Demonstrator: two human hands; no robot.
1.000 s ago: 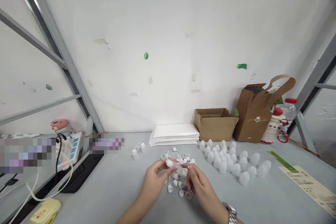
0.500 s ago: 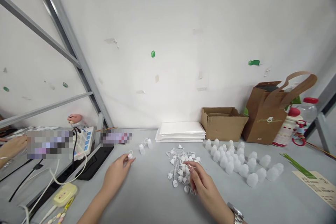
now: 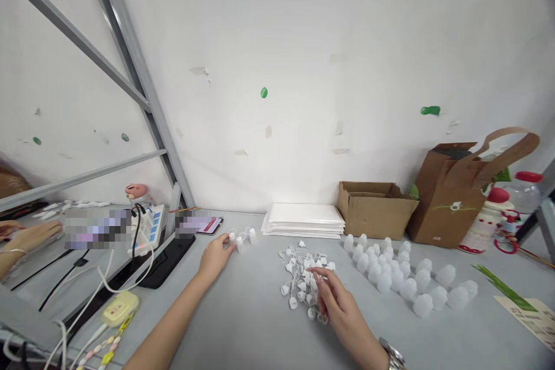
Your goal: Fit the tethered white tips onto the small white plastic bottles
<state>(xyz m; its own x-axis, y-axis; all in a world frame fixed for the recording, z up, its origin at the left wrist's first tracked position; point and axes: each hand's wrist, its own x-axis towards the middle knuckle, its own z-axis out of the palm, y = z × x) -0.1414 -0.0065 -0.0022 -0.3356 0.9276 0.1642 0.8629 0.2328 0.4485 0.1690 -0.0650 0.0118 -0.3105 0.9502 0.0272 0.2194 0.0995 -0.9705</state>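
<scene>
My left hand is closed, thumb and fingers pinching a small white bottle with a looped cap. That bottle is beside two more capped white bottles at the back left of the grey table. My right hand rests over a pile of white looped caps in the middle. Its thumb and forefinger are close together among the caps, and I cannot make out what lies between them. To its right stand several frosted, uncapped bottles.
Behind the pile lie stacked white sheets and an open cardboard box. A brown paper bag and drink bottles stand at the right. On the left are a phone, a power strip, cables and another person's hand.
My left hand has moved forward and right with the bottle, bringing it beside the two capped ones. My right hand stays at the pile. The whole view has shifted slightly.
</scene>
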